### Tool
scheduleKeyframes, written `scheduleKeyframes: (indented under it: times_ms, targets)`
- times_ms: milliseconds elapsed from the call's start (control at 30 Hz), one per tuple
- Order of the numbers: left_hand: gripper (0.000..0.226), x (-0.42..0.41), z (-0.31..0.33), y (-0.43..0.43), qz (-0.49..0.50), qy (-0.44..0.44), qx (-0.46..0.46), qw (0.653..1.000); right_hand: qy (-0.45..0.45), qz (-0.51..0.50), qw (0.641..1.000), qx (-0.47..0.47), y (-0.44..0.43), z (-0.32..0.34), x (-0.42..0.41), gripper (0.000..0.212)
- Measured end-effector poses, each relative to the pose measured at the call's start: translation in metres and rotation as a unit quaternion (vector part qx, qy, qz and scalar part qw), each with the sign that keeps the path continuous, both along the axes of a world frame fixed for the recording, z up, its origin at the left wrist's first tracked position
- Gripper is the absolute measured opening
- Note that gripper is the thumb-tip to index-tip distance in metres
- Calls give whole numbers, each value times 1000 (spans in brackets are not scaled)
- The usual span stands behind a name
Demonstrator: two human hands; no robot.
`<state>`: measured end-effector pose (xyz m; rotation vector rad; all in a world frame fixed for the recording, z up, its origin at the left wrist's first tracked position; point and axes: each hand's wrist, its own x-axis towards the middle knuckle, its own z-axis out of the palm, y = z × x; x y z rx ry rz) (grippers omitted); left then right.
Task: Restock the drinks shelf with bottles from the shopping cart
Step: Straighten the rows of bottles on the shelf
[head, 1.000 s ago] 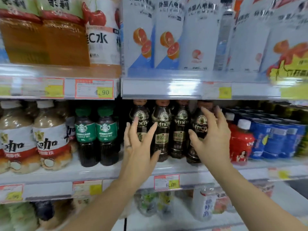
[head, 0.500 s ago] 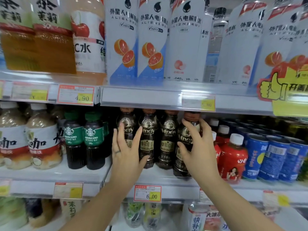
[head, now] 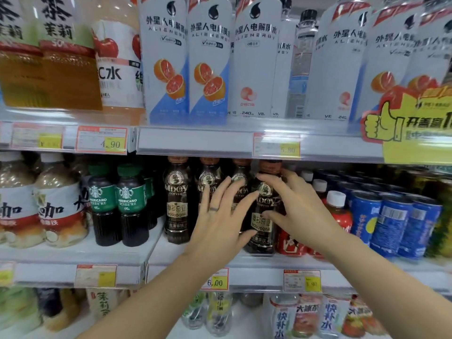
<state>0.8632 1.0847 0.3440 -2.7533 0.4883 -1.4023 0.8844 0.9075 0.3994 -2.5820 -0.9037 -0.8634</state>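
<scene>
Dark brown coffee bottles stand in a row on the middle shelf (head: pixel 256 275); the leftmost one (head: pixel 176 204) is untouched. My right hand (head: pixel 298 209) grips the rightmost coffee bottle (head: pixel 263 226), with fingers over its shoulder and the thumb on the label. My left hand (head: pixel 220 223), a ring on one finger, lies with spread straight fingers against the two middle bottles, its thumb touching the lower part of the gripped bottle. The shopping cart is out of view.
Green-labelled Americano bottles (head: pixel 117 204) stand left of the coffee row. A red bottle with a white cap (head: pixel 338 211) and blue cans (head: pixel 391 221) crowd the right. Tall white bottles (head: pixel 208 57) fill the shelf above, which overhangs the coffee caps.
My left hand slid right across the coffee row toward the rightmost bottle. My right hand closed round that bottle. The view moved closer to the shelf.
</scene>
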Motion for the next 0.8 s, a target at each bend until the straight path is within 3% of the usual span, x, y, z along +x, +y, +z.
scheduleKeyframes:
  times_ms: [133,333,533,600,733,800]
  targets:
    - [92,8,2,0,32,16,32,999,3,-17,1000,-10,-1,5,2,71]
    - [97,10,1,3,32,20,52,998,1,-20,1000,-3,-1,3,3,70]
    - [70,0,-4,8,-87,60,-24,994,-34,49,997,43,-6,-11,-4,73]
    - [67,-7,-3,6,-163,99,-111,975,-47,77,994,53,-6,-17,-7,71]
    - [84,-19,-1,-8,-255,223,-319,885,-67,145,984,76,-6,-26,-15,65]
    - [76,-18,-7,-14,-281,236,-374,852,-95,176,978,54,-6,-29,-19,63]
